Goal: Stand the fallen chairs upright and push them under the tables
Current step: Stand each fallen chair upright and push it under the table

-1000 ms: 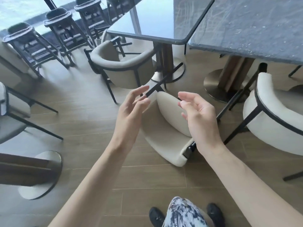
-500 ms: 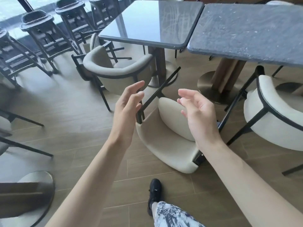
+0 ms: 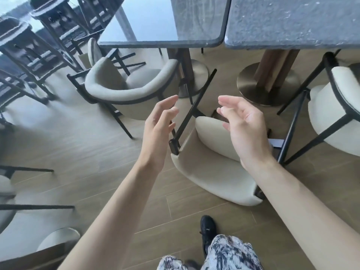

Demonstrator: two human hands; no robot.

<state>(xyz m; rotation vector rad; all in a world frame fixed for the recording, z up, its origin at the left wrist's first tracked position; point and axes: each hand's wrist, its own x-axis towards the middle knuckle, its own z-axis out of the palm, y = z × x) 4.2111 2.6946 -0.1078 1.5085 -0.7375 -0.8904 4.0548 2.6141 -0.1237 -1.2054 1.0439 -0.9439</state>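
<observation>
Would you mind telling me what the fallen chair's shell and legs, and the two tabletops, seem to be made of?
Fallen chair: shell looks like cream matte fabric or faux leather, softly padded, without shine. Its leg: thin, straight, black, probably painted metal. Left tabletop: dark, glossy, mirror-like reflections, likely polished stone or glass. Right tabletop: grey, speckled, rough-looking, apparently matte stone.

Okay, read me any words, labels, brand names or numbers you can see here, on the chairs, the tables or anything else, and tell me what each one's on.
None: no text can be read in this view.
The fallen chair shows no label.
The two dark tabletops bear only speckles and reflections.
The black shoe has a small pale mark, too small to read.
</observation>
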